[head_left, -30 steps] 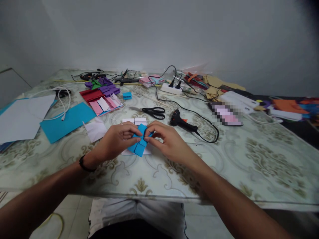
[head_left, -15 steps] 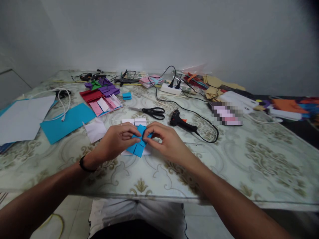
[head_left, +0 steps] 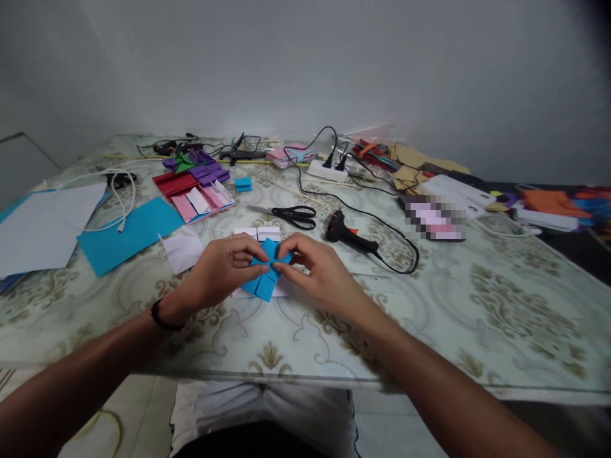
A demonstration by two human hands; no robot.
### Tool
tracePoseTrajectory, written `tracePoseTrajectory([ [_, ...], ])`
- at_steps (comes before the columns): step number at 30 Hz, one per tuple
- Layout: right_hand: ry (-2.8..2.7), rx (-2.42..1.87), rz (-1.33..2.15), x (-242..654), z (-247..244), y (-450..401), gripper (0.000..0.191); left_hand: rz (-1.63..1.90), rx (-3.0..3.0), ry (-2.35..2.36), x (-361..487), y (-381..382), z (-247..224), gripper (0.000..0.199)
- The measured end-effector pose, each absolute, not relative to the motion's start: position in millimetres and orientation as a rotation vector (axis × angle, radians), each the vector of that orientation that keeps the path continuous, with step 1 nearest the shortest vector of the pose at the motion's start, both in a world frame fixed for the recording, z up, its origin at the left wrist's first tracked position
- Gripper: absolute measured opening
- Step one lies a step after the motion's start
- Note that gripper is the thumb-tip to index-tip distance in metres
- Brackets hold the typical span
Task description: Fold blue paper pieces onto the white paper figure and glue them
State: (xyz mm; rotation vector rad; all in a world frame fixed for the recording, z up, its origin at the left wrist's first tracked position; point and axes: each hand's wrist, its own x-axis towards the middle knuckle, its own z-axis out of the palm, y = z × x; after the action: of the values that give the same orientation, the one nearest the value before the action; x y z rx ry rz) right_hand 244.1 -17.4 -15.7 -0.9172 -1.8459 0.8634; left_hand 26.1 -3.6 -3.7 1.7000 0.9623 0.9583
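A folded blue paper piece (head_left: pixel 265 285) lies over white folded paper (head_left: pixel 268 233) near the middle of the table. My left hand (head_left: pixel 224 266) grips its left side between thumb and fingers. From the right, my right hand (head_left: pixel 321 270) pinches the same blue piece, its thumb and fingertips close to the left ones near the centre. Beyond my hands rest black-handled scissors (head_left: pixel 300 217), and to their right a black glue gun (head_left: pixel 351 235).
Pink folded papers (head_left: pixel 203 201), a blue sheet (head_left: pixel 130 235) and a large white sheet (head_left: pixel 50 226) lie to the left. Behind are a white power strip (head_left: pixel 327 170) and cords. A phone (head_left: pixel 434 217) is at right. The table edge (head_left: pixel 305 380) runs before me.
The fingers of both hands have shifted very slightly on the blue paper, which stays in place. Everything else is where it was.
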Motion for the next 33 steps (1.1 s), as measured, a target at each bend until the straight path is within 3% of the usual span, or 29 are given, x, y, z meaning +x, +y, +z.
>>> tracePoseTrajectory([
  [3,-1.662,-0.971,1.069,242.7,-17.2,-17.4,0.028,1.037,1.656,0.975,26.4,-3.7,-2.0,0.01],
  [6,-1.682,-1.049,1.222,242.0,-16.5,-17.3,0.024,1.104,1.618,0.975,26.6,-3.4,-0.1,0.012],
  [10,-1.681,-1.109,1.317,240.4,-15.4,-18.2,0.038,1.097,1.583,0.977,27.5,-4.2,2.1,0.012],
  [22,-1.647,-1.106,1.253,239.7,-16.7,-19.2,0.035,1.018,1.528,0.979,28.2,-6.3,2.2,0.015],
  [33,-1.672,-1.04,1.196,240.1,-12.9,-20.4,0.053,0.903,1.451,1.047,27.5,-9.1,6.6,0.019],
])
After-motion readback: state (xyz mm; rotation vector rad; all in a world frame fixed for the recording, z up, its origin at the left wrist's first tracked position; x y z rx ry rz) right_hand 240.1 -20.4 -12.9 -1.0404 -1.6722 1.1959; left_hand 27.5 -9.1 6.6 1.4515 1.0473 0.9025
